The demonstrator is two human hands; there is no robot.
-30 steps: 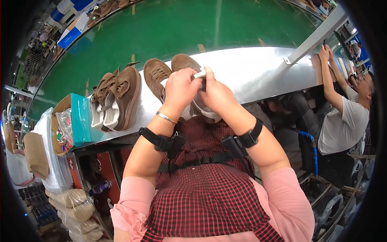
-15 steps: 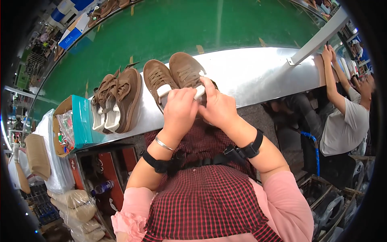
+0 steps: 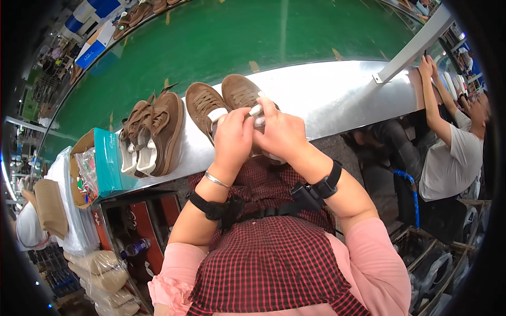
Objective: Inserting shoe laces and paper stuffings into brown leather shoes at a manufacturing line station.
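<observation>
A pair of brown lace-up shoes sits toes-away on the metal ledge in front of me. My left hand (image 3: 233,137) is closed at the opening of the right-hand shoe (image 3: 241,88), fingers bent at its white tongue. From the other side, my right hand (image 3: 282,132) grips the same shoe, its index finger stretched along the tongue and laces. Both hands hide most of the shoe's heel. Just left of them stands the other shoe (image 3: 203,100), its pale tongue upright. Further left lies a second brown pair (image 3: 166,118) with white linings and loose laces.
A teal box (image 3: 108,158) with small wrapped items stands at the ledge's left end. Beyond the metal ledge (image 3: 337,100) runs a green belt (image 3: 221,37). A grey post (image 3: 414,47) rises at right, near a seated co-worker (image 3: 453,152). Bagged tan pads (image 3: 100,268) are stacked lower left.
Both hands and the gripped shoe have come slightly nearer to me. My right index finger has shifted a little left along the tongue.
</observation>
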